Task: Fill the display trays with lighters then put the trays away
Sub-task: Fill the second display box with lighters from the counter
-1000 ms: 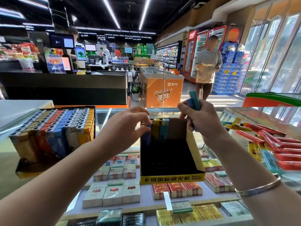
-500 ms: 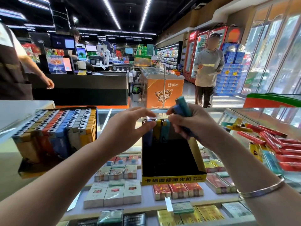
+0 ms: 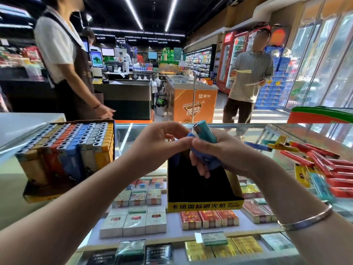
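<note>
A black display tray with a yellow front (image 3: 202, 188) sits on the glass counter, mostly bare inside. Over its back edge my right hand (image 3: 221, 152) grips a few lighters, a teal lighter (image 3: 205, 131) sticking up and blue lighters (image 3: 208, 161) below. My left hand (image 3: 162, 142) pinches the top of one blue lighter held in the right hand. The lighters standing at the tray's back are hidden behind my hands. A full tray of lighters (image 3: 66, 150) stands at the left. Loose red, yellow and blue lighters (image 3: 321, 165) lie at the right.
Cigarette packs (image 3: 137, 219) fill the case under the glass counter (image 3: 133, 134). A person in an apron (image 3: 63, 60) stands behind the counter at the left. Another person (image 3: 248, 73) stands in the aisle near an orange freezer (image 3: 191, 100).
My right hand has dropped from above the tray toward my left hand, and the two now meet on a blue lighter. A person in an apron has stepped into view at the left.
</note>
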A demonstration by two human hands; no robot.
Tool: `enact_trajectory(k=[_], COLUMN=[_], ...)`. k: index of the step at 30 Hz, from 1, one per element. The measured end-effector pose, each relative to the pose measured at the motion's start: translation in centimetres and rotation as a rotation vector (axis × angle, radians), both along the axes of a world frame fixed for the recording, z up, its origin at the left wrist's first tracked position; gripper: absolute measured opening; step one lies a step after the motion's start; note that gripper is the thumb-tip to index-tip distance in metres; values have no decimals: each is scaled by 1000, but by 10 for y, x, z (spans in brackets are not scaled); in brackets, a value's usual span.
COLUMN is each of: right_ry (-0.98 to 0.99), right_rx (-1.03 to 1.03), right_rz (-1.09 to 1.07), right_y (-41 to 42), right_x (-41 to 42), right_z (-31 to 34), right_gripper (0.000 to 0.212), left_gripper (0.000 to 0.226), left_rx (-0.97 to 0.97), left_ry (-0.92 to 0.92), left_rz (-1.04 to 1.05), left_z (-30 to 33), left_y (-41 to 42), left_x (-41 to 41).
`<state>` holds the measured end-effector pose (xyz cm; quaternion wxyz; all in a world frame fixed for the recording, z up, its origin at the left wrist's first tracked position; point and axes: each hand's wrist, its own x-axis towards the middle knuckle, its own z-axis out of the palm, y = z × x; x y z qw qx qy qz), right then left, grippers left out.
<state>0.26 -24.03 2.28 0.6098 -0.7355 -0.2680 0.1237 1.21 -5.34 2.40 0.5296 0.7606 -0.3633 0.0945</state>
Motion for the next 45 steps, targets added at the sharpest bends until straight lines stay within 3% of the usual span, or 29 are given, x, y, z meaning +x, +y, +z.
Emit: enact_trajectory(k=[3, 6, 9, 13, 17, 21, 23, 30, 42, 45], right_ry=[46, -65, -255, -349, -383, -486, -505, -572, -583, -672], right_rx=[123, 201, 227, 189, 52, -320, -400, -424, -448, -411], right_rz=[-59, -319, -517, -650, -672, -602, -551, -528, -539, -605], right_y=[2, 4, -1, -9, -9, -5, -3, -5, -5, -4], right_x=[1, 3, 9, 17, 20, 18, 17, 16, 14, 12], right_z=[2, 3, 3, 1, -4, -9, -10, -11, -12, -11], right_gripper=[36, 30, 21, 15, 18, 14, 9, 9, 8, 11], left_gripper=[15, 16, 16, 19, 18, 15, 15, 15, 17, 20], left_rx=[-95, -108, 56, 292, 414, 441, 442, 423, 570, 580], left_ry=[48, -1, -57, -191, -287, -378, -428, -501, -539, -525], left_rz=[-18, 41, 58, 125, 175, 192, 198, 228, 287, 298], left_z=[5, 10, 12, 12, 12, 12, 11, 5, -1, -2], left_y=[4, 8, 14, 19, 22, 22, 22, 17, 16, 16], left_x=[3, 5, 3, 4, 3, 2, 2, 4, 9, 10])
